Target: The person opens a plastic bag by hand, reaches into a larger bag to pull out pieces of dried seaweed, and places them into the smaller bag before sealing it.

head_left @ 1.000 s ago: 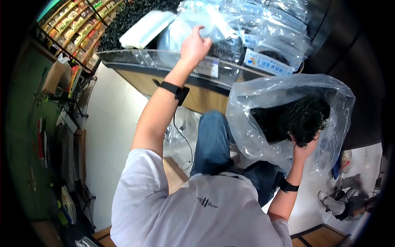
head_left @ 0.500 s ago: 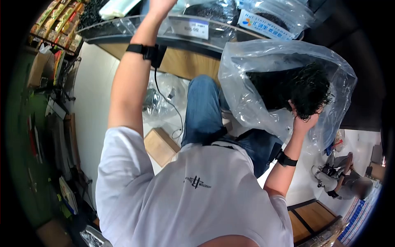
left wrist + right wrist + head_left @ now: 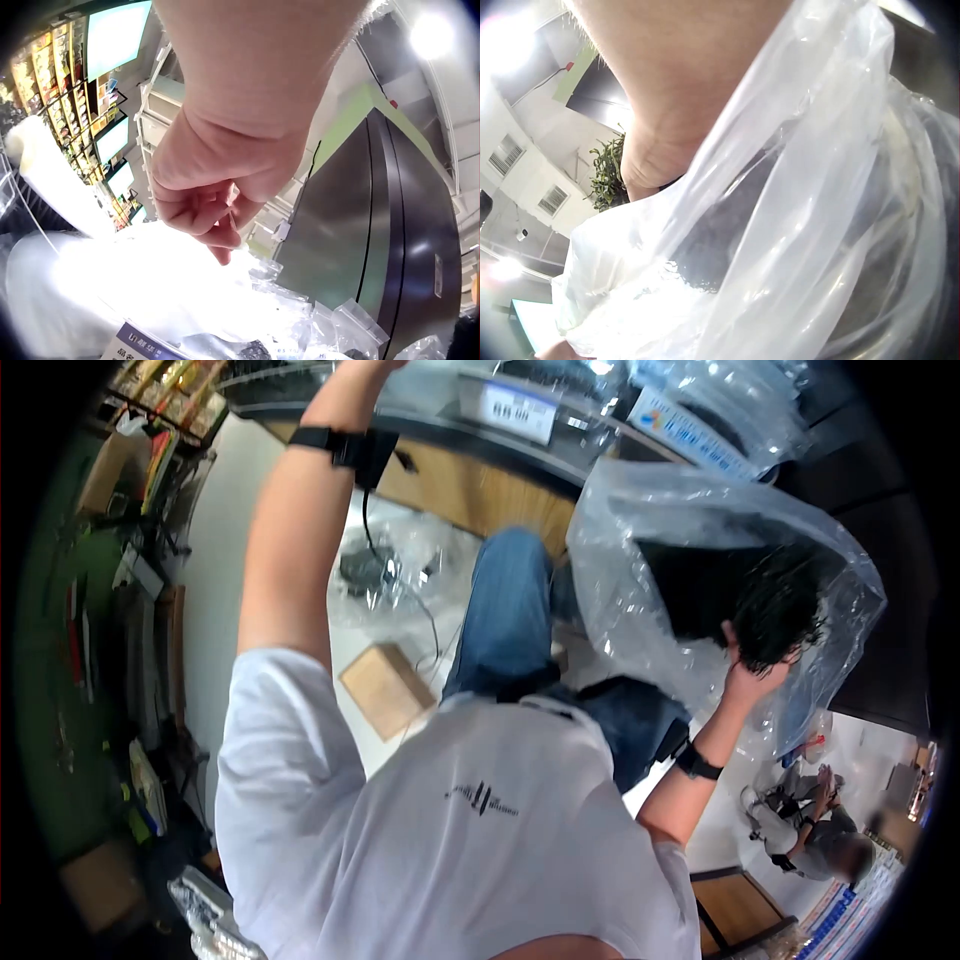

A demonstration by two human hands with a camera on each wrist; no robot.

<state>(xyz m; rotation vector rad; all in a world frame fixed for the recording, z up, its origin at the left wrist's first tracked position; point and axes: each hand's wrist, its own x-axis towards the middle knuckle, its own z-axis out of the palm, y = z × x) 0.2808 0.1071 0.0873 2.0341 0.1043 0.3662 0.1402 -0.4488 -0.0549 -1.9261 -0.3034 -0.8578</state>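
My right hand (image 3: 752, 678) grips a bundle of black, stringy dried seaweed (image 3: 778, 620) at the mouth of a large clear plastic bag (image 3: 622, 585). Greenish strands of the dried seaweed (image 3: 609, 174) stick out past the hand in the right wrist view, where the bag's plastic (image 3: 817, 225) covers much of the fingers. Far forward, my left hand (image 3: 214, 176) hangs over bright white plastic (image 3: 135, 281), its fingers bent downward. Glare hides the fingertips' edge, and I cannot tell whether they pinch the plastic. In the head view this hand is mostly cut off at the top.
A curved display counter with a price tag (image 3: 518, 412) stands in front. Clear bags with a blue-and-white label (image 3: 690, 435) lie on it. On the floor are a cardboard box (image 3: 387, 688) and a clear plastic bag (image 3: 400, 565). Another person (image 3: 830, 845) is at the right.
The left hand has gone from an open reach above the plastic to bent fingers farther forward. The head view has tilted downward. The right hand keeps holding the dried seaweed.
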